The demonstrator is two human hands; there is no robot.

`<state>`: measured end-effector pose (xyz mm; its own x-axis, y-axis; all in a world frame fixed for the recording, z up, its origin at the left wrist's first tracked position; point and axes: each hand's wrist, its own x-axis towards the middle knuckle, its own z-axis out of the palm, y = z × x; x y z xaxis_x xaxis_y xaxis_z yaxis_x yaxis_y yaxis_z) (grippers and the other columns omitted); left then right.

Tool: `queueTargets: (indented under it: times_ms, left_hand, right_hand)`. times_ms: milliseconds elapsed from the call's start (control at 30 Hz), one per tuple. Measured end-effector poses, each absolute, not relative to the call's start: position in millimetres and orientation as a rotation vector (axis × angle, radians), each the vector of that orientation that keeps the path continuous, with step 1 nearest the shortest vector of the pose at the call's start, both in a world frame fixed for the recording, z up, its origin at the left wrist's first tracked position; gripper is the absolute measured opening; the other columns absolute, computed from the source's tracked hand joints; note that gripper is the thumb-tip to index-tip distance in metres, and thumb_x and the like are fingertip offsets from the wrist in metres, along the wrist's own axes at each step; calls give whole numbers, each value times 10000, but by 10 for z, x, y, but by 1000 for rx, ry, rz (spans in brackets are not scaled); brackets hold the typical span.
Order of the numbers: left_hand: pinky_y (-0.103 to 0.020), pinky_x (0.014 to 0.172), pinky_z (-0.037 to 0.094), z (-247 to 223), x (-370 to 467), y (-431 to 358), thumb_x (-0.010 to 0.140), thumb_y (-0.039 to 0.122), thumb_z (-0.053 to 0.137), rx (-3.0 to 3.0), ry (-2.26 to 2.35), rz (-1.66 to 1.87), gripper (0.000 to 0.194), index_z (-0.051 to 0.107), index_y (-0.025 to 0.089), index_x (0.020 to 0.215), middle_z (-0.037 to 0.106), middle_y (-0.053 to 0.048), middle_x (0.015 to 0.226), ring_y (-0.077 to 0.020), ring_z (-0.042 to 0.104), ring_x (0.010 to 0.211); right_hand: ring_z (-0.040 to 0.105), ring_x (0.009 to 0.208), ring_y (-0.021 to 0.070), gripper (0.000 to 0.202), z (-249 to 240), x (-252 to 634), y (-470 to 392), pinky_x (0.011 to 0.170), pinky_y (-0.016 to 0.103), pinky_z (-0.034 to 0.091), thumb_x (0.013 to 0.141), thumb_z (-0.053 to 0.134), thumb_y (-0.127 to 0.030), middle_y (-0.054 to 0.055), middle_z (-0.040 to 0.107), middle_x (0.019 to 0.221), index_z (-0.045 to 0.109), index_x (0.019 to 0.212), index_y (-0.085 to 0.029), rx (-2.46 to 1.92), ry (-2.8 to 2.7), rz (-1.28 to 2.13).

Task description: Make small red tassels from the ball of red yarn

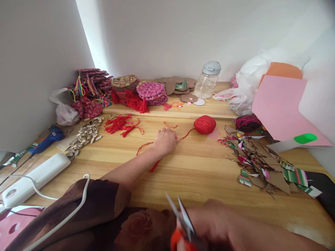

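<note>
Yarn runs taut from the red ball to the left hand, whose fingers pinch it against the worktop. Near the body, the right hand grips scissors, blades parted; the strand looks uncut, while finished tassels lie beyond.

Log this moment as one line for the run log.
left hand: on red yarn strand | right hand: holds scissors, blades open | yarn ball: on table
</note>
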<state>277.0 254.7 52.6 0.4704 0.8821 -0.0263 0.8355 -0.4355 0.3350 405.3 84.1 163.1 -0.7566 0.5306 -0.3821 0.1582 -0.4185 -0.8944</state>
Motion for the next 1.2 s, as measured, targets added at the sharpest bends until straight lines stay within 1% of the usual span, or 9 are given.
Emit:
queueTargets:
  times_ms: [67,200,300,400,600,767,867,1033,1200]
  left_hand:
    - [-359,826,448,561,2708,2546,862,241,539,2381,1430,265,161,668,147,889,693,-117,945,-255,611,933]
    - [-271,670,431,662,2530,2495,863,291,516,2108,1282,350,160,621,173,837,653,-21,761,-168,581,716]
    - [-257,622,395,698,2389,2407,840,345,533,1914,1143,377,190,597,172,794,587,5,701,-145,512,659]
    - [-250,601,371,695,2253,2309,828,387,539,1785,1069,400,225,581,167,805,549,14,699,-129,456,636]
    - [-244,595,342,692,2042,2197,834,413,547,1648,1030,399,251,551,166,796,483,32,676,-112,409,618]
    - [-229,556,316,689,1982,2162,833,422,559,1585,1046,370,261,549,165,794,488,39,673,-96,385,583]
    - [-225,565,333,682,1966,2145,832,424,565,1572,1025,379,261,555,166,798,516,30,703,-98,411,603]
    - [-227,569,330,689,1964,2118,837,413,563,1572,1019,375,251,546,168,790,505,33,693,-99,402,606]
    - [-236,592,336,695,1963,2094,835,399,561,1571,1036,369,241,545,162,797,504,31,693,-105,410,626]
  right_hand:
    - [476,554,82,601,1458,4183,866,480,182,373,602,709,-726,-15,566,682,502,786,-192,-998,-1430,2286]
    - [326,400,35,572,1034,4512,1142,371,164,227,760,537,-745,-8,577,580,485,787,-176,-1249,-1417,2010]
    - [298,340,37,581,781,4643,1363,329,167,223,820,414,-749,-4,577,543,492,779,-175,-1378,-1364,1962]
    - [318,340,48,589,663,4679,1483,316,165,233,834,382,-741,7,585,532,512,759,-171,-1417,-1356,1990]
    - [323,341,49,604,656,4740,1505,315,165,239,852,363,-720,11,583,529,553,747,-156,-1455,-1414,2022]
    - [351,359,52,567,695,4760,1483,341,170,258,862,390,-690,26,621,560,552,765,-155,-1459,-1551,2025]
    - [355,360,53,573,724,4747,1514,344,175,262,853,382,-704,28,628,572,538,763,-160,-1494,-1564,1973]
    - [364,371,58,567,783,4684,1598,345,176,271,820,406,-732,13,612,559,500,742,-178,-1525,-1600,1921]
    - [349,344,51,598,816,4620,1669,343,177,273,819,356,-759,1,592,530,483,726,-182,-1572,-1661,1844]
